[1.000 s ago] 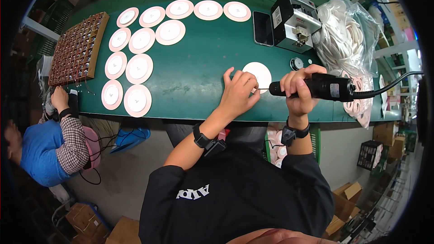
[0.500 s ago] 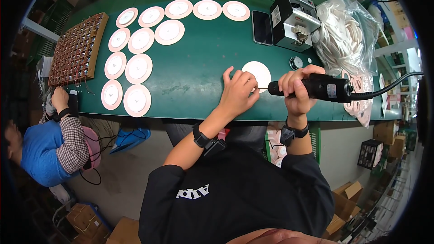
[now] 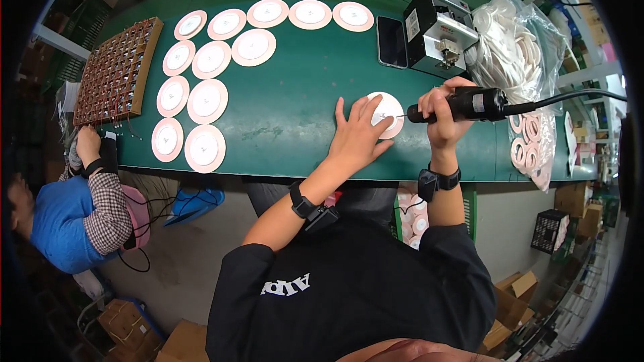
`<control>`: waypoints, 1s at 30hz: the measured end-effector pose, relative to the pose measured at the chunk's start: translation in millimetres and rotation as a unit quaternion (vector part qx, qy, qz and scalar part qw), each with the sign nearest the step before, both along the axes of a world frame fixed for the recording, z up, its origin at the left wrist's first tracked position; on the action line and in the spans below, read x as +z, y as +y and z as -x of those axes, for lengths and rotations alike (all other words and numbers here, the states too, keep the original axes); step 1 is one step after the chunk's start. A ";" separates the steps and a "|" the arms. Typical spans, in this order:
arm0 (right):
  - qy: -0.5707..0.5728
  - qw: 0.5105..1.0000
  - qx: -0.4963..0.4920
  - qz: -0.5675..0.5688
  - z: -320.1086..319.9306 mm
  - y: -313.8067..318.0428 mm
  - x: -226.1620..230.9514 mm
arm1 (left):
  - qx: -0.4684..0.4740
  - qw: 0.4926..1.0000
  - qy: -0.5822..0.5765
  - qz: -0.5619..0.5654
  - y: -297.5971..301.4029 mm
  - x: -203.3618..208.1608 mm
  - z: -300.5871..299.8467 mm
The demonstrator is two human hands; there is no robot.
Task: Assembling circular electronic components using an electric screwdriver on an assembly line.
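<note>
My right hand (image 3: 445, 119) is wrapped round a black electric screwdriver (image 3: 477, 104), whose cable runs off to the right. Its thin bit points left at the middle of a round disc (image 3: 394, 106), white with a pinkish rim, lying near the table's front edge. Over the left part of that disc lies my left hand (image 3: 354, 139), fingers spread and fingertips resting on its face. Whether the bit touches a screw is too small to tell.
Several similar discs (image 3: 205, 102) lie in rows to the left. Farther right are a phone (image 3: 392, 41), a black-and-silver machine (image 3: 436, 30), a bag of white rings (image 3: 506, 43) and pinkish rings (image 3: 526, 141). A co-worker (image 3: 70, 221) sits at left by a partitioned tray (image 3: 117, 70).
My left fingers have opened from a pinch near the bit and spread over the disc. The screwdriver has shifted slightly right and up, its rear end tilting farther away.
</note>
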State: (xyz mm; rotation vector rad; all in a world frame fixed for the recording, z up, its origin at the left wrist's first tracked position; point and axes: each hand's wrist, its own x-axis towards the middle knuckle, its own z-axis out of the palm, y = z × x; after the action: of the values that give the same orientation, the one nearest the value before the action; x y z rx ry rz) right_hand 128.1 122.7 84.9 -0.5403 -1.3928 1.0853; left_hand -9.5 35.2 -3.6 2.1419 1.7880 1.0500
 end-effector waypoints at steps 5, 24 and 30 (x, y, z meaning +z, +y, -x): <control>-0.007 1.000 0.000 0.010 -1.4 6.7 -4.1 | -0.007 0.999 0.028 0.024 1.4 -2.2 0.2; 0.027 0.998 -0.063 -0.009 -20.4 40.7 25.2 | -0.040 0.998 0.040 0.011 15.4 -7.8 -5.2; 0.071 0.987 -0.128 -0.065 -35.0 127.0 60.6 | -0.084 0.996 0.031 0.014 10.3 -9.8 18.0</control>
State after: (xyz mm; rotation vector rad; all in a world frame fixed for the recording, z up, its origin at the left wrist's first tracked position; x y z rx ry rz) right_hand 163.1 249.7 145.5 -0.5199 -1.2221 0.8040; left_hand -27.5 45.5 -13.4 2.2843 1.6048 0.9219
